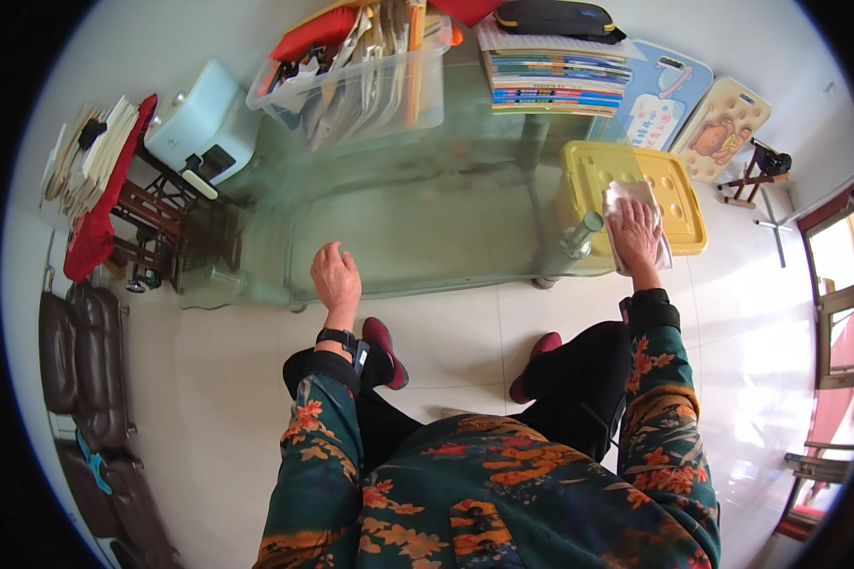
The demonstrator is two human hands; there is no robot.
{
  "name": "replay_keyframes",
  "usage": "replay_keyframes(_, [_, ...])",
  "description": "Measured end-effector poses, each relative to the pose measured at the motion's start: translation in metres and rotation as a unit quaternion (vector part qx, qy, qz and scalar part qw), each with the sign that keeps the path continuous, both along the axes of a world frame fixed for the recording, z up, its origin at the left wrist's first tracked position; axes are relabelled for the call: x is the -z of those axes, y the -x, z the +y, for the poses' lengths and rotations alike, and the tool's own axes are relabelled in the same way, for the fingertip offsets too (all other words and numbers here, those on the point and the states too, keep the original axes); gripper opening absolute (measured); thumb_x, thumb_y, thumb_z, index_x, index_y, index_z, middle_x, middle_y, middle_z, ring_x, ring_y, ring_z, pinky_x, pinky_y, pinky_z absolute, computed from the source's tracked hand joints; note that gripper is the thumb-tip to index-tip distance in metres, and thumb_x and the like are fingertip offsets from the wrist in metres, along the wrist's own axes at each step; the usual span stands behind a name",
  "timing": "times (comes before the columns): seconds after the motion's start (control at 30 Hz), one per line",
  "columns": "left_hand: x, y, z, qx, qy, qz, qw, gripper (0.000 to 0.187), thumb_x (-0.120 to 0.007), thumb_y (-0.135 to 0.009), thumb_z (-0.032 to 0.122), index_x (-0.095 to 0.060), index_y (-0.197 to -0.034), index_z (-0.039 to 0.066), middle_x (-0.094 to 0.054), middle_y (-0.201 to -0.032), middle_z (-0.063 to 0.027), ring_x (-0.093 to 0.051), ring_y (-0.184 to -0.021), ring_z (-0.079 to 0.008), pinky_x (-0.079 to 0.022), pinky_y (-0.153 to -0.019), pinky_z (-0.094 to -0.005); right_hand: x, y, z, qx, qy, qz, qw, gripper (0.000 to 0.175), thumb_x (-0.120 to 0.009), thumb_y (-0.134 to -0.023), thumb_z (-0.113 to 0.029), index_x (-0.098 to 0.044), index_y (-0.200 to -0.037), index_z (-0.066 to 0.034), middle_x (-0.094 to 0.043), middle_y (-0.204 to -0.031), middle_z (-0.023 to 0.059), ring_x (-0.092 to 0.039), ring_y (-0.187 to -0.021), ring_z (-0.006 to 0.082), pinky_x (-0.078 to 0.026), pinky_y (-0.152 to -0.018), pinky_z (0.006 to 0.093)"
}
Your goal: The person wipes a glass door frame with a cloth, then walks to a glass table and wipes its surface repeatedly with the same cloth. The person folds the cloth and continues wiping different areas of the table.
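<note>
My right hand (636, 231) lies spread over a folded pale pink cloth (622, 192) at the right end of the glass table (412, 235). Beneath the cloth is the yellow lid of a storage box (676, 206), partly seen through the glass; whether the cloth touches glass or lid, I cannot tell. A glass table leg (576, 238) stands just left of that hand. Above the table's front edge is my left hand (336, 276), its fingers loosely curled. Nothing shows in it, though the fingertips are hidden.
Along the table's back are a clear plastic bin (377, 89) full of papers and a book stack (558, 78) under a black pouch (558, 18). A light-blue air fryer (203, 124) stands left. Two cartoon boards (722, 131) lean at right. Brown leather seats (99, 363) line the left wall.
</note>
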State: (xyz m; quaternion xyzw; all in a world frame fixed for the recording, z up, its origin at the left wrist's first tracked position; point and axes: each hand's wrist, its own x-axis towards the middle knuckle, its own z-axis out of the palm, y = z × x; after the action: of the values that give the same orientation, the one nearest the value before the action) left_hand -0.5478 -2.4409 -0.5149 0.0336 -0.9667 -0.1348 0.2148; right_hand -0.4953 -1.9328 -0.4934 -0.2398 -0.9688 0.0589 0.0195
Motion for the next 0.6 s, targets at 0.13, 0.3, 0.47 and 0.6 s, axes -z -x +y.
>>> replay_keyframes(0.13, [0.0,0.001,0.001,0.001,0.003,-0.004,1.0,0.025,-0.056,-0.083,0.016,-0.054,-0.105,0.006,-0.056,-0.109,-0.0102,-0.05,-0.107,-0.0278,-0.038,-0.091,-0.0414,-0.002,0.022,-0.028,0.002,0.001,-0.017,1.0,0.057,-0.034,-0.09,-0.05,-0.033,-0.139,-0.0202,-0.025,-0.147,0.0049,-0.015,-0.138,0.0259,-0.012,-0.108,0.0548])
replay_keyframes(0.3, [0.0,0.0,0.002,0.004,0.006,0.01,1.0,0.024,-0.056,-0.083,0.015,-0.054,-0.105,0.006,-0.056,-0.108,-0.0093,-0.05,-0.106,-0.0268,-0.038,-0.09,-0.0409,-0.004,0.073,-0.105,-0.113,-0.008,-0.03,0.993,0.057,-0.034,-0.09,-0.05,-0.03,-0.14,-0.0213,-0.025,-0.147,0.0046,-0.016,-0.138,0.026,-0.014,-0.108,0.0543])
replay_keyframes(0.47, [0.001,0.0,0.001,0.005,-0.016,0.012,1.0,0.023,-0.056,-0.082,0.014,-0.054,-0.104,0.005,-0.056,-0.109,-0.0088,-0.05,-0.107,-0.0258,-0.038,-0.09,-0.0399,-0.002,0.098,-0.199,-0.233,0.006,-0.021,0.972,0.058,-0.036,-0.09,-0.049,-0.031,-0.14,-0.0216,-0.025,-0.148,0.0035,-0.017,-0.138,0.0239,-0.014,-0.108,0.0539])
replay_keyframes(0.6, [0.003,-0.002,0.001,0.004,-0.024,0.018,1.0,0.023,-0.055,-0.082,0.012,-0.054,-0.104,0.005,-0.057,-0.108,-0.0088,-0.05,-0.106,-0.0255,-0.038,-0.091,-0.0391,0.002,0.088,-0.266,-0.347,0.002,0.015,0.938,0.056,-0.041,-0.088,-0.046,-0.038,-0.137,-0.0188,-0.031,-0.145,0.0054,-0.021,-0.136,0.0249,-0.017,-0.107,0.054])
